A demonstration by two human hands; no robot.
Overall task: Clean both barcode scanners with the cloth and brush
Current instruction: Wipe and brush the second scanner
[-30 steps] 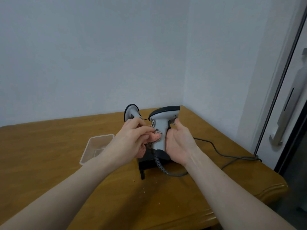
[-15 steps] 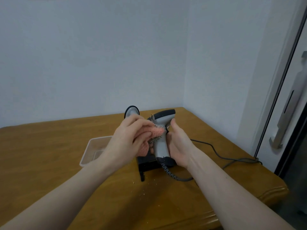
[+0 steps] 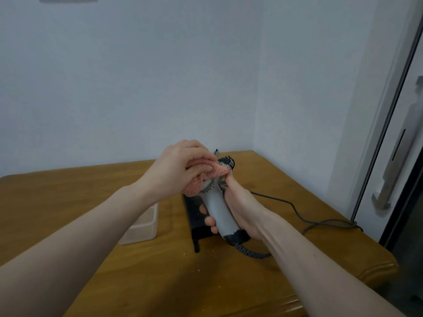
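My right hand [image 3: 238, 209] grips the grey handle of a barcode scanner [image 3: 218, 211], which tilts away from me above the table. Its black head [image 3: 229, 161] pokes out past my left hand. My left hand [image 3: 183, 167] holds a pink cloth [image 3: 214, 173] with a checked edge and presses it onto the upper part of the scanner. The second scanner is hidden behind my left hand. No brush shows.
A black stand [image 3: 194, 216] lies on the wooden table [image 3: 114, 259] under the scanner. A clear plastic box [image 3: 144, 227] sits to its left, partly behind my left forearm. The grey cable [image 3: 297, 211] runs right toward the table edge. Crumbs dot the wood.
The scanner has tipped from upright to leaning away from me. My left hand with the cloth has moved up from the handle onto the scanner's head, covering the second scanner behind.
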